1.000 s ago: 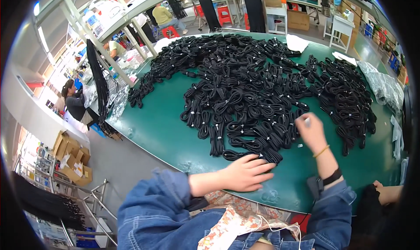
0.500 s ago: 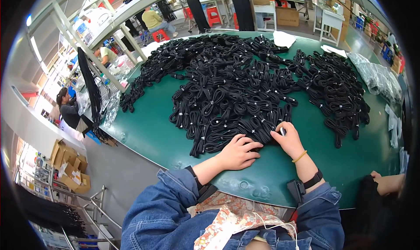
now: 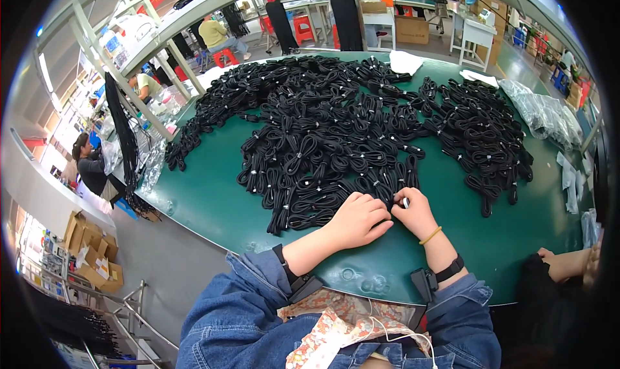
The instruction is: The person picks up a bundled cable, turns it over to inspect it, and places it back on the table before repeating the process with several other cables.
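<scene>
A broad pile of black cable bundles (image 3: 303,149), each coiled and tied with small pale ties, covers much of the green table (image 3: 303,259). My left hand (image 3: 359,220) rests at the pile's near edge, back upward, fingers bent together over the bundles. Whatever is under its fingertips is hidden. Just to its right, my right hand (image 3: 414,214) is closed in a pinch around a small white-tipped object (image 3: 405,202), too small to name. The fingertips of both hands nearly meet beside the nearest bundles.
A second heap of black bundles (image 3: 487,143) lies to the right. Clear plastic bags (image 3: 542,114) line the table's far right side. Another person's hand (image 3: 560,264) rests at the right edge. A metal frame (image 3: 158,43) stands at the left, with cardboard boxes (image 3: 93,253) on the floor.
My left hand's spread fingers have drawn together, and it has turned toward the right hand. The right hand has bent inward, closer to the left. The whole view has shifted slightly.
</scene>
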{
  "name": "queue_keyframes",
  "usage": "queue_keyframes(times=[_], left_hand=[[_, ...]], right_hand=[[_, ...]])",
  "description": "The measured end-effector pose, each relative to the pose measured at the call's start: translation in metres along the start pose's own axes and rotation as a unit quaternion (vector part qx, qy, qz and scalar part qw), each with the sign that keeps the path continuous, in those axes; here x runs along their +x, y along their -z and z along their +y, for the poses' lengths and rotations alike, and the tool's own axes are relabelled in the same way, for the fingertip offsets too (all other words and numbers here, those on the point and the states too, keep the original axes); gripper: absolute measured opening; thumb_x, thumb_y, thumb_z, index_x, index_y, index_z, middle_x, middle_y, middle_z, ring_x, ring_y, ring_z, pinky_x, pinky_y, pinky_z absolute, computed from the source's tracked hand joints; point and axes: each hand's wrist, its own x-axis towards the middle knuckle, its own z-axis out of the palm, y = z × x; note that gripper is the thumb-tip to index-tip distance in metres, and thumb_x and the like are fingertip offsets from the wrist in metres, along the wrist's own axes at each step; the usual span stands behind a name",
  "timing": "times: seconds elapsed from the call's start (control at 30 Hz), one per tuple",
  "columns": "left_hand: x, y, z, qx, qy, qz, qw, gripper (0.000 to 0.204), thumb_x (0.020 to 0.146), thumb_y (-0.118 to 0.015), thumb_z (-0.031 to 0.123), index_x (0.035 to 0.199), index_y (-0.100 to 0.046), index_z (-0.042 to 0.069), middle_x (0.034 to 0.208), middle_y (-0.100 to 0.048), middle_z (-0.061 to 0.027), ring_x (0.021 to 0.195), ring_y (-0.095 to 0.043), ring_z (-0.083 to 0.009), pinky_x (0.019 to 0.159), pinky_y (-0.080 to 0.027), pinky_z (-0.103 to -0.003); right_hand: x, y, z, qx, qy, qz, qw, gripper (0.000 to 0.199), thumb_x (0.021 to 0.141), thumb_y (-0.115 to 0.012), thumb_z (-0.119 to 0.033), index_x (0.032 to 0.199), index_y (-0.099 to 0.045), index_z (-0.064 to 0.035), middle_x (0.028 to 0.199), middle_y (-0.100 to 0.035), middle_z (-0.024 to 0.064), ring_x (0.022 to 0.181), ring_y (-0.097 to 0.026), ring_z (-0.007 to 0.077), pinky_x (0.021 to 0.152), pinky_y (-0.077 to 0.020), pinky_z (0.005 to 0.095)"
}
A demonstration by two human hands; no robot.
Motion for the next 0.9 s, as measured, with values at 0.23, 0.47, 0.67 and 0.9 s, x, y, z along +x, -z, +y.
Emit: queue_keyframes(times=[0.23, 0.47, 0.67, 0.9], left_hand=[[0.008, -0.027, -0.003, -0.066, -0.026, 0.178, 0.981, 0.013, 0.068, -0.059, 0.011, 0.08, -0.056, 0.007, 0.082, -0.053, -0.004, 0.073, -0.05, -0.0197, 0.068, -0.037, -0.03], [-0.001, -0.016, 0.012, -0.277, 0.094, 0.187, 0.938, 0.019, 0.072, -0.058, 0.007, 0.09, -0.052, 0.005, 0.084, -0.052, -0.0061, 0.075, -0.05, -0.0146, 0.067, -0.038, -0.027], [-0.004, -0.034, 0.015, -0.653, 0.188, 0.226, 0.698, 0.021, 0.075, -0.059, 0.006, 0.094, -0.048, 0.003, 0.086, -0.05, -0.0043, 0.073, -0.049, -0.0086, 0.062, -0.039, -0.021], [-0.007, -0.024, 0.007, -0.653, 0.252, 0.158, 0.697, 0.035, 0.071, -0.061, 0.002, 0.101, -0.042, 0.002, 0.089, -0.052, -0.0055, 0.083, -0.049, -0.0107, 0.075, -0.04, -0.024]], right_hand=[[-0.021, 0.005, -0.023, -0.166, -0.013, 0.032, 0.986, 0.026, 0.061, -0.059, -0.014, 0.082, -0.055, -0.0003, 0.077, -0.056, 0.016, 0.072, -0.057, 0.0318, 0.062, -0.0465, 0.0368], [-0.025, 0.038, -0.037, 0.038, 0.034, 0.098, 0.994, 0.02, 0.061, -0.057, -0.005, 0.08, -0.058, 0.0012, 0.064, -0.055, 0.0114, 0.055, -0.053, 0.024, 0.052, -0.0432, 0.0296], [-0.042, 0.035, -0.031, 0.222, 0.146, 0.049, 0.963, 0.019, 0.064, -0.054, -0.002, 0.082, -0.058, 0.0008, 0.065, -0.05, 0.0024, 0.05, -0.04, 0.0076, 0.047, -0.0328, 0.0195], [-0.047, 0.03, -0.036, 0.165, 0.187, 0.059, 0.967, 0.019, 0.071, -0.054, -0.006, 0.089, -0.056, 0.0013, 0.07, -0.052, 0.0034, 0.05, -0.039, 0.0038, 0.045, -0.0302, 0.0171]])
